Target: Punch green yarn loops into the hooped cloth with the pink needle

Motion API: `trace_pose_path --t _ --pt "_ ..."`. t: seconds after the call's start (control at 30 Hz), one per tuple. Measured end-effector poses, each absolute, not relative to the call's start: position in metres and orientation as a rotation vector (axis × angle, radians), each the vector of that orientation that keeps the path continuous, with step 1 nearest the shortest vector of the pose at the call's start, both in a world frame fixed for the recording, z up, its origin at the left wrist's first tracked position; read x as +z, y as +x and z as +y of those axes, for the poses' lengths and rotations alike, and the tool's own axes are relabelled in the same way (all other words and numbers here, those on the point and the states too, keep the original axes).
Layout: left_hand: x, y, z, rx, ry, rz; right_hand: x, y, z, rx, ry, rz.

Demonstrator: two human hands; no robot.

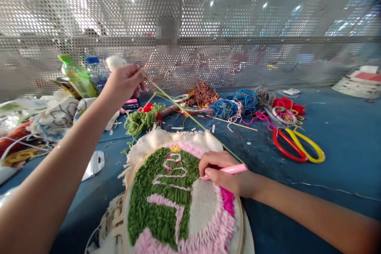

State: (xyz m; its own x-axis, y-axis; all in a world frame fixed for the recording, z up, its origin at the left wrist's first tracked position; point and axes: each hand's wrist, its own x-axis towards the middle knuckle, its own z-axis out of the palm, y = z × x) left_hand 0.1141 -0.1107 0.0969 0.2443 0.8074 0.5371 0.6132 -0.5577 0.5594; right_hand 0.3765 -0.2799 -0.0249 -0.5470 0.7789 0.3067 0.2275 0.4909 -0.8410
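My right hand point(222, 172) is closed around a pink punch needle point(235, 169), its tip at the bare cloth beside the green loops. Raised at the upper left, my left hand point(127, 81) pinches a light green yarn strand point(175, 103). That strand runs taut down to the back end of the punch needle. Under my right hand lies an embroidery hoop point(241, 222) with fringed white cloth point(205, 202), covered in dark green, pale pink and magenta loops. A tangle of green yarn point(141, 119) rests beyond the hoop, below my left hand.
Scissors point(297, 147) with red and yellow handles lie at the right. Brown point(204, 94), blue point(244, 101) and red yarn point(290, 105) line the back near a perforated metal screen point(208, 24). Bottles point(76, 75) and plastic bags point(55, 121) crowd the left.
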Motion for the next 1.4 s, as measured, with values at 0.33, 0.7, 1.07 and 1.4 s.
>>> trace_pose_path --t 0.33,0.7,1.07,1.4 --pt "0.126 0.179 -0.223 0.934 2.26 0.492 -0.029 0.379 -0.279 0.893 -0.835 -2.114" --pt "0.102 0.171 -0.182 0.439 2.539 0.818 0.01 0.413 -0.273 0.917 -1.061 -2.667" --pt "0.101 0.179 -0.186 0.555 2.746 0.843 0.061 0.462 -0.264 0.742 -1.616 -2.517" --pt "0.086 0.194 -0.189 0.495 2.845 0.955 0.054 0.387 -0.245 1.38 -1.017 -1.626"
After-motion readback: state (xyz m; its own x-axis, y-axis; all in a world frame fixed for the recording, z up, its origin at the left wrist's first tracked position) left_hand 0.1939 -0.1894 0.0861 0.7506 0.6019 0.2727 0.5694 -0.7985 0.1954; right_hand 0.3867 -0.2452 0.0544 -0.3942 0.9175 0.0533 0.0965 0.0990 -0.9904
